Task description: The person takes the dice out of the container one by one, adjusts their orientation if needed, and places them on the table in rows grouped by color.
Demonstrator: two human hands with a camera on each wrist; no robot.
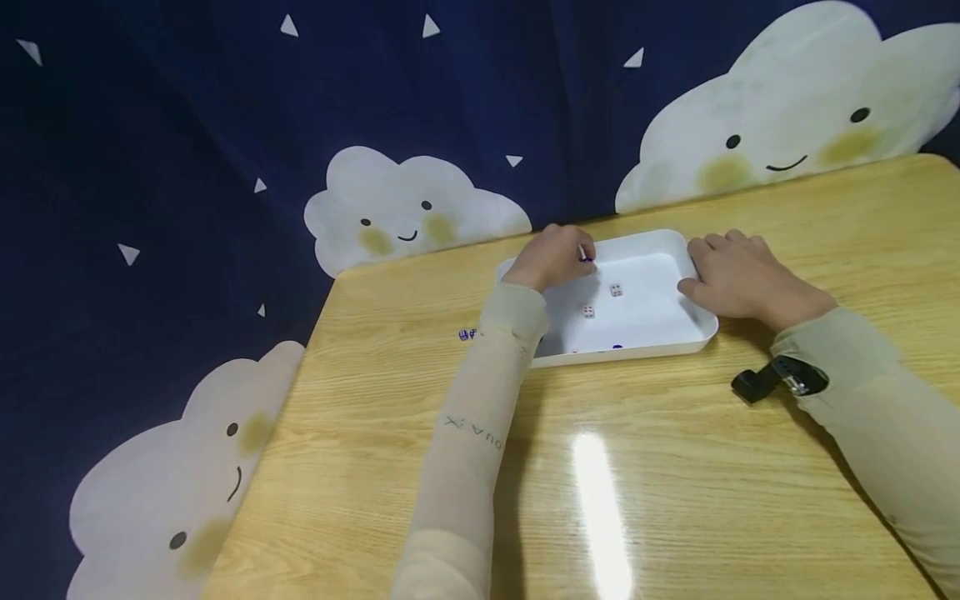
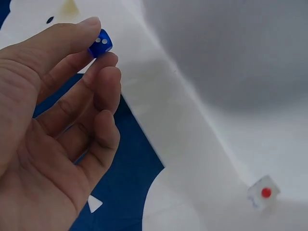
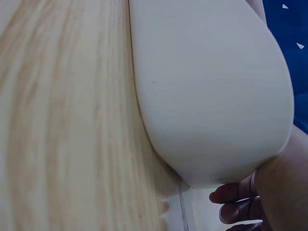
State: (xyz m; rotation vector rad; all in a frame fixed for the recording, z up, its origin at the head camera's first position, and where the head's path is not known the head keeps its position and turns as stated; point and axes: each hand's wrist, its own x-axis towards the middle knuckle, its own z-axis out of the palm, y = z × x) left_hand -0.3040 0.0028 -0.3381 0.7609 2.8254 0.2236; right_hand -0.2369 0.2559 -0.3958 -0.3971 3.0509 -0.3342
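Observation:
My left hand (image 1: pixel 555 257) is over the left part of a white tray (image 1: pixel 656 321). In the left wrist view it pinches a blue die (image 2: pixel 102 44) with white pips between thumb and forefinger, the other fingers loosely bent. My right hand (image 1: pixel 738 277) grips the tray's right end, thumb at the rim and fingers along the outer side. Two white dice, one nearer the back (image 1: pixel 616 290) and one nearer the front (image 1: pixel 588 312), lie on the tray floor. Just over the front rim shows part of another blue die (image 1: pixel 617 347). My left forearm hides the tray's front left corner.
Small blue dice (image 1: pixel 463 335) lie on the wooden table (image 1: pixel 360 400) left of the tray, partly behind the left sleeve. A dark blue curtain (image 1: pixel 465 83) with clouds hangs along the table's back and left edges. A black wrist mount (image 1: pixel 780 379) sits at my right cuff.

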